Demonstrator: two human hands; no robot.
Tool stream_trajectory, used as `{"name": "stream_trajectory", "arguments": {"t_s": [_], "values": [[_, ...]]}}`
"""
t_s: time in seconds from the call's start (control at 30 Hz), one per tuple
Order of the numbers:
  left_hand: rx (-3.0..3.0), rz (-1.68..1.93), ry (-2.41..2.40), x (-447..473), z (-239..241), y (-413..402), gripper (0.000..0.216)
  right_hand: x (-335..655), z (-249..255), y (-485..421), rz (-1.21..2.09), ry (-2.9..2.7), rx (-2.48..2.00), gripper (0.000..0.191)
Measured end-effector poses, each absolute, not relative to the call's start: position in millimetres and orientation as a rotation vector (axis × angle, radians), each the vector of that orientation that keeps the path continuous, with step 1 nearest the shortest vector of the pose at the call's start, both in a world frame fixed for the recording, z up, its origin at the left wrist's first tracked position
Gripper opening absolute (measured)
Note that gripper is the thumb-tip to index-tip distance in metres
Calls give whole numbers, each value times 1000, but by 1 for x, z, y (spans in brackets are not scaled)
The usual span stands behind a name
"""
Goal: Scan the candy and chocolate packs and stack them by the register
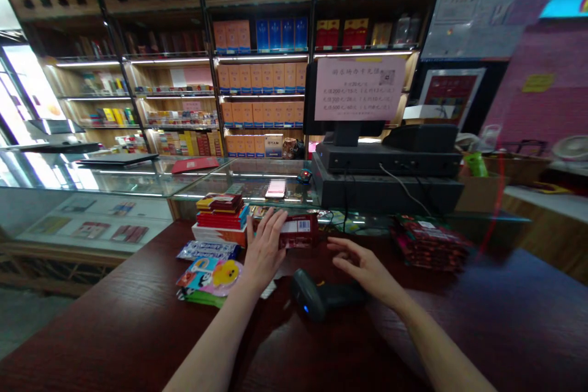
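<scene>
My left hand [264,248] rests with stretched fingers on the near left part of a dark red box [299,229], whose white label faces up. Just right of that box hovers my right hand [362,263], empty, thumb and fingers apart. Below the fingers a black barcode scanner [312,300] lies on the counter, its blue light on and its handle pointing right. Beside my left hand stands a pile of red and orange boxes [221,214]. Blue-and-white packets [209,250] and a colourful pack with a yellow duck [209,275] lie in front of the pile.
A stack of dark red packets [429,242] sits at the right of the dark wooden counter [114,324]. Behind the glass case [220,174] stand a register [386,165] and a screen with a paper sign [358,89]. Stocked shelves [261,79] line the back.
</scene>
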State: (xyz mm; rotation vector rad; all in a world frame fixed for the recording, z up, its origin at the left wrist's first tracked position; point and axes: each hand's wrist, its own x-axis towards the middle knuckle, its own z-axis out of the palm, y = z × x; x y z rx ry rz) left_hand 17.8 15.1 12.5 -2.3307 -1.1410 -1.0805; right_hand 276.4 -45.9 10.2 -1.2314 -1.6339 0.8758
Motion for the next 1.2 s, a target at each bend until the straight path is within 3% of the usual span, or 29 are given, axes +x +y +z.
{"name": "stream_trajectory", "arguments": {"t_s": [0.33,0.7,0.97,1.2], "values": [[-2381,-1052,-944,32,16,3,72,269,7,-37,829,-1299,-1144,58],[-2370,-1014,-934,39,12,-1,77,263,11,-43,662,-1356,-1229,22],[-2328,-1151,-1004,32,13,4,72,253,13,-48,537,-1370,-1239,22],[-2251,-1230,-1182,32,11,8,88,247,11,-47,442,-1346,-1227,25]]}}
